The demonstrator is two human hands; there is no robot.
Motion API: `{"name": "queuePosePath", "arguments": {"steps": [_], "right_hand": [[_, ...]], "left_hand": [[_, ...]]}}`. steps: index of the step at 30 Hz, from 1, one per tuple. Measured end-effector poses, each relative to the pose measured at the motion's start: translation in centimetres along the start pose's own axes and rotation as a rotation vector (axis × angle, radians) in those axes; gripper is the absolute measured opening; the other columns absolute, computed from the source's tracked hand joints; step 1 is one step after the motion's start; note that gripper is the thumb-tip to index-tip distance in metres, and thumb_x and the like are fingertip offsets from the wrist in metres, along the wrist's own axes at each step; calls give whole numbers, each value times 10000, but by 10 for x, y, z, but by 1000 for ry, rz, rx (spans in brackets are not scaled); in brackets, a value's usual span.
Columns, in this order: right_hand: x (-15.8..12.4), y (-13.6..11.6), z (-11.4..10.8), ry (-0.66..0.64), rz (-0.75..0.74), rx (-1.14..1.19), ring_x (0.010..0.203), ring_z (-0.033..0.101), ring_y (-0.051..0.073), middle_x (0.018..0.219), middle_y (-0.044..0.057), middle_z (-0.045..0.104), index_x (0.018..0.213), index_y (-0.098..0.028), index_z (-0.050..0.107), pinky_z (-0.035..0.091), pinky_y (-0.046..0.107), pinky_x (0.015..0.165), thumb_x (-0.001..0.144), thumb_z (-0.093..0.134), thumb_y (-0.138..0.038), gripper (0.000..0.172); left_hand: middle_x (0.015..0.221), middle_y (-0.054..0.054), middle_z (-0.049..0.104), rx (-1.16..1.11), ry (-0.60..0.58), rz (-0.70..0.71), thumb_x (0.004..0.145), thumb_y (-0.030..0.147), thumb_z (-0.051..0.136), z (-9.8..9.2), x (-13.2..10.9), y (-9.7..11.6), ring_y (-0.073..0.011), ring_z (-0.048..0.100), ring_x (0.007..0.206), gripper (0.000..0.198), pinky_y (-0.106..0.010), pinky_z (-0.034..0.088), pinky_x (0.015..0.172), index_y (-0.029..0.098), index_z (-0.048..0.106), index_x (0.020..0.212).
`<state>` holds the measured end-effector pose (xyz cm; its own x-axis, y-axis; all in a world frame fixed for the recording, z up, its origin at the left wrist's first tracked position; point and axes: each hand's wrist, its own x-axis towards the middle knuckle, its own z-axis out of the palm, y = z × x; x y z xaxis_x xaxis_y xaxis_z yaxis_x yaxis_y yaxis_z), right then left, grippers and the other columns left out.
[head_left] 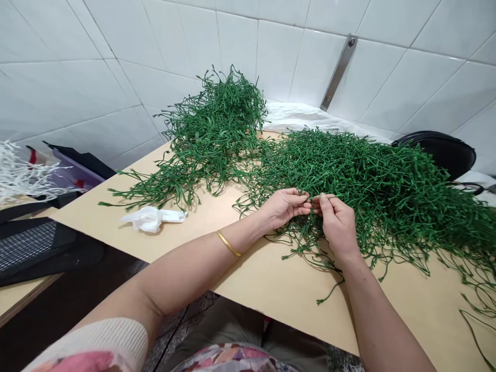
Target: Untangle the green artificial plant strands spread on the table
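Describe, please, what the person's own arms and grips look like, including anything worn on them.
The left grip and the right grip are bare, with no gloves. A thin gold-coloured bangle circles the left wrist, and a white ribbed knit sleeve with a pink pattern near its lower edge covers the upper left arm.

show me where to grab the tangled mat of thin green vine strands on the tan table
Grip the tangled green strand mat at its near edge, coming from the person's side, probably by pinching a few strands: loose ends trail there onto the tan tabletop, thinner than the dense middle, beside the left hand and right hand.
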<state>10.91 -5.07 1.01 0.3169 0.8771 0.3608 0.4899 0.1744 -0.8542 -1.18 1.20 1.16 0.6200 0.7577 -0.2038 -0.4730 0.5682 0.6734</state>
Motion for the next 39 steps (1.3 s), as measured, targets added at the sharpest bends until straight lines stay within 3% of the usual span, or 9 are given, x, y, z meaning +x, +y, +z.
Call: {"name": "queuePosePath", "arguments": {"steps": [5, 9, 13, 18, 25, 34, 39], "right_hand": [[0, -4, -2, -11, 20, -131, 621, 536, 144, 663, 40, 605, 658, -168, 603, 429, 293, 626, 839, 425, -418, 357], [1, -3, -3, -37, -26, -179, 724, 559, 171, 761, 67, 634, 699, -163, 641, 421, 328, 720, 820, 453, -366, 302], [3, 0, -3, -82, 116, 81, 797, 575, 182, 910, 73, 651, 877, -168, 651, 435, 344, 758, 698, 594, -304, 232], [4, -2, -1, -57, 206, 394, 774, 572, 147, 840, 20, 641, 875, -182, 628, 448, 318, 760, 609, 687, -308, 300], [-1, 0, 4, -22, 96, 261, 668, 542, 135, 779, 17, 595, 808, -181, 601, 465, 291, 649, 654, 678, -353, 244], [1, 0, -1, -226, 42, 265, 762, 509, 122, 878, 2, 555, 957, -215, 571, 452, 277, 719, 663, 669, -292, 320], [0, -3, 3, -155, 64, 224, 618, 473, 94, 692, -33, 491, 878, -188, 570, 423, 237, 602, 696, 636, -321, 235]], "left_hand": [[609, -35, 596, -41, 21, -24, 756, 9, 487, -2, 0, 1, -89, 607, 541, 103, -184, 523, 566, 69, 550, 702], [657, -50, 627, -47, -18, -29, 751, 1, 489, -3, 1, -1, -98, 619, 561, 109, -190, 530, 566, 67, 558, 698], [617, -40, 614, -41, -24, -34, 765, 3, 475, -5, 2, 0, -92, 618, 552, 123, -178, 527, 571, 61, 577, 726], [603, -27, 602, 5, -65, -32, 751, 14, 510, -6, 2, -3, -82, 607, 534, 98, -172, 517, 552, 75, 553, 687], [514, -26, 573, 153, -26, 6, 733, 2, 520, -5, 2, -11, -79, 568, 457, 145, -176, 491, 498, 101, 475, 637], [522, 13, 536, 101, 40, 54, 687, 96, 633, -4, 4, -10, -51, 509, 427, 226, -163, 444, 442, 124, 417, 626], [486, 29, 520, 173, 3, 65, 671, 121, 651, -4, 2, -11, -50, 491, 389, 269, -157, 415, 411, 141, 388, 618]]}}
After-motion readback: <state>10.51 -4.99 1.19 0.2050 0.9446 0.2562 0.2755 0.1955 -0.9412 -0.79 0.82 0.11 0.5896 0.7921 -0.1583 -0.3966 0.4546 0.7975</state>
